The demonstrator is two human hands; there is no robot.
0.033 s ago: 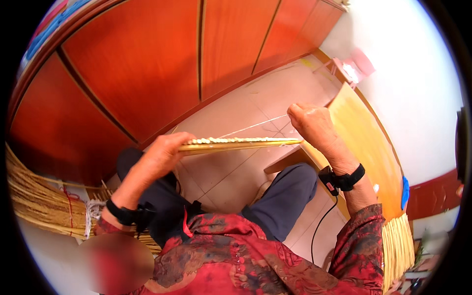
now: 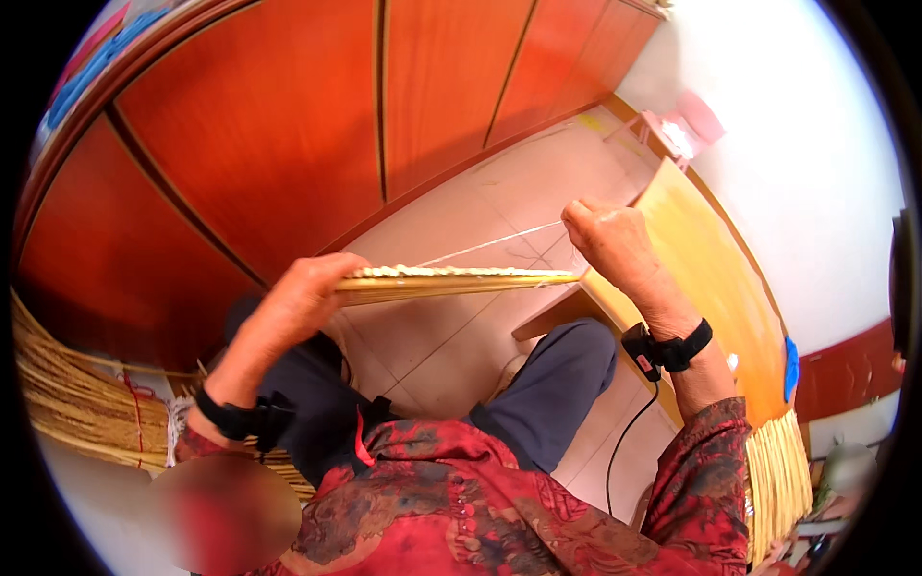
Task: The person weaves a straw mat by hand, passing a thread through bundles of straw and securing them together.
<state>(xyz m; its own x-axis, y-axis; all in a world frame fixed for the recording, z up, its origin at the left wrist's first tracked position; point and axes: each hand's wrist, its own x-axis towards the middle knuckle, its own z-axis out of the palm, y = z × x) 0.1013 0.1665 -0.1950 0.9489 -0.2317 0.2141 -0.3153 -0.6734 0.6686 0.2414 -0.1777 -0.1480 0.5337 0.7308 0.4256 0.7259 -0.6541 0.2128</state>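
My left hand [image 2: 312, 288] is closed round the left end of a flat piece of yellow stalks [image 2: 442, 286], seen nearly edge-on. A bumpy pale stitched edge runs along its upper side. From that edge a thin pale cord [image 2: 495, 239] slants up to the right, stretched straight. My right hand [image 2: 610, 240] is a fist at the cord's far end, above the right tip of the piece. The fingertips of both hands are mostly hidden. Black straps circle both wrists, and a small black box with a cable hangs at the right one.
Orange-red wooden panels [image 2: 269, 125] stand ahead. To the right lies a yellow board [image 2: 711, 259], with cut stalks [image 2: 776, 480] at its near end. A tied bundle of long stalks [image 2: 77, 403] is at the left. A pink stool [image 2: 691, 125] stands by the white wall.
My left hand and the stalk piece have shifted slightly left. The cord's near end has moved left with them, while my right hand stays almost in place.
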